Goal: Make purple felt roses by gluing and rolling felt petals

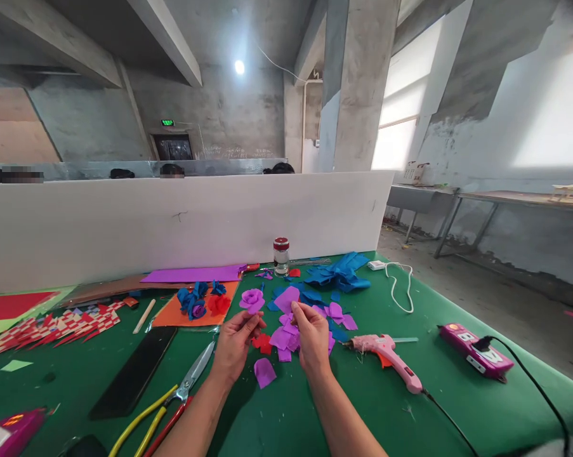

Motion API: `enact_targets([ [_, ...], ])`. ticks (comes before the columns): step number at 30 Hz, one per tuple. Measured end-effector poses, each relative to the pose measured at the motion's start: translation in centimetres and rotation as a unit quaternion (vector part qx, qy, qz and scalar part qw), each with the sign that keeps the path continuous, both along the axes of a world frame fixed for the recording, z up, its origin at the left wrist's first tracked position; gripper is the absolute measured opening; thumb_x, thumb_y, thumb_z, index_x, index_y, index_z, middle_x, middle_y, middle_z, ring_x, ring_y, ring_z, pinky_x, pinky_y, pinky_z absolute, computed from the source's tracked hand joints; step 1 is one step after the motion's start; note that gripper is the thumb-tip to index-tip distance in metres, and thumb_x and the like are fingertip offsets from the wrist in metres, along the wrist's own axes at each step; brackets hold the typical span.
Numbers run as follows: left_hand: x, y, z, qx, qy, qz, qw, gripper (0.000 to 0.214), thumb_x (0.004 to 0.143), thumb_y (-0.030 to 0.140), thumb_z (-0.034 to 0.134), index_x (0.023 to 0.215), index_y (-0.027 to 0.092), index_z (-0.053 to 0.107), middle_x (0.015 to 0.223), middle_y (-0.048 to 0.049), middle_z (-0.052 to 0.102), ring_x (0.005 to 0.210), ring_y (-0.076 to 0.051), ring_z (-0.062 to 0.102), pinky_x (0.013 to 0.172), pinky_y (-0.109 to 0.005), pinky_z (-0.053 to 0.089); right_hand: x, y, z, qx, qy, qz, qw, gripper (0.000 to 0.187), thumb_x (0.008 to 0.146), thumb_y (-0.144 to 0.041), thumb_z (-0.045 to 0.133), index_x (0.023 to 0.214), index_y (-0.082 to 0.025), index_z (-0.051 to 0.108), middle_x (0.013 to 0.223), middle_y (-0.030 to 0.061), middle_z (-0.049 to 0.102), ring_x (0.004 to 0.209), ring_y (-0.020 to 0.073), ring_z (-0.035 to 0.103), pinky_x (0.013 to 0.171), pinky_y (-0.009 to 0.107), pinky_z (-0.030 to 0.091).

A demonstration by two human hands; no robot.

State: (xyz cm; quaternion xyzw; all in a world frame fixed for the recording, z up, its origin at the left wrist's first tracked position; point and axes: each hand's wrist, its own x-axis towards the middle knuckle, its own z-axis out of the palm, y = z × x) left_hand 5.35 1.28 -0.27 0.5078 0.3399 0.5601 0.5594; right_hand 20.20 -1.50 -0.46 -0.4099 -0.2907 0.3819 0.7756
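Note:
My left hand (238,343) is closed in a pinch under a purple paper rose (252,301), its layered bloom facing up. Between the thumb and fingers of my right hand (311,333) is a single purple paper petal (286,299), held just to the right of the rose and apart from it. Loose purple petals (282,337) lie in a pile on the green table below my hands, and one more petal (265,373) rests nearer to me. A scrap of red paper (262,344) shows between the hands. The rose's stem is hidden by my fingers.
A pink glue gun (386,355) lies right of my hands, near a purple power strip (476,351). Scissors (191,377) and a black slab (134,371) lie left. Finished blue flowers (193,299), a lidded jar (281,257) and blue paper (341,273) sit before a white partition (186,222).

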Motion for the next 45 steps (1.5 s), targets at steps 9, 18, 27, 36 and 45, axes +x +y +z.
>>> enact_targets([
  [9, 1.1, -0.5, 0.2, -0.058, -0.046, -0.053, 0.996, 0.031, 0.058, 0.038, 0.085, 0.075, 0.016, 0.072, 0.065, -0.0012, 0.065, 0.053, -0.007, 0.048, 0.052, -0.020, 0.042, -0.1, -0.1, 0.2, 0.010, -0.044, -0.001, 0.999, 0.032, 0.072, -0.048, 0.070, 0.066, -0.016, 0.069, 0.057, -0.0014, 0.053, 0.057, 0.0122, 0.043, 0.055, 0.025, 0.036],
  [18, 0.5, -0.2, 0.1, 0.041, 0.048, 0.036, 0.997, 0.027, 0.065, 0.043, 0.078, 0.074, 0.017, 0.074, 0.059, 0.0012, 0.058, 0.055, -0.010, 0.047, 0.054, -0.022, 0.041, 0.4, -0.3, 0.3, 0.010, -0.025, -0.022, 0.999, 0.036, 0.070, -0.050, 0.071, 0.072, -0.014, 0.071, 0.057, -0.0016, 0.052, 0.056, 0.0116, 0.043, 0.054, 0.024, 0.036],
  [27, 0.3, 0.2, -0.4, 0.018, 0.027, 0.022, 0.999, 0.024, 0.064, 0.036, 0.080, 0.078, 0.016, 0.074, 0.063, 0.0008, 0.061, 0.053, -0.009, 0.049, 0.051, -0.021, 0.040, 0.0, -0.3, 0.0, 0.011, -0.017, 0.005, 1.000, 0.032, 0.069, -0.047, 0.073, 0.071, -0.015, 0.072, 0.058, -0.0013, 0.054, 0.057, 0.0120, 0.045, 0.056, 0.024, 0.036],
  [36, 0.7, -0.3, 0.2, -0.064, -0.083, -0.048, 0.993, 0.028, 0.056, 0.033, 0.087, 0.071, 0.015, 0.071, 0.069, -0.0012, 0.068, 0.051, -0.006, 0.051, 0.049, -0.018, 0.041, -0.6, -0.3, 0.3, 0.009, -0.036, 0.003, 0.999, 0.031, 0.069, -0.046, 0.071, 0.066, -0.015, 0.071, 0.054, -0.0013, 0.054, 0.055, 0.0122, 0.043, 0.054, 0.025, 0.034],
  [45, 1.5, -0.5, 0.0, -0.063, -0.029, -0.064, 0.996, 0.027, 0.059, 0.032, 0.085, 0.071, 0.013, 0.070, 0.065, -0.0009, 0.066, 0.049, -0.007, 0.051, 0.047, -0.019, 0.041, -0.7, -0.1, 0.2, -0.011, -0.004, 0.040, 0.999, 0.026, 0.066, -0.041, 0.073, 0.067, -0.015, 0.074, 0.058, -0.0010, 0.061, 0.057, 0.0121, 0.049, 0.058, 0.025, 0.039],
])
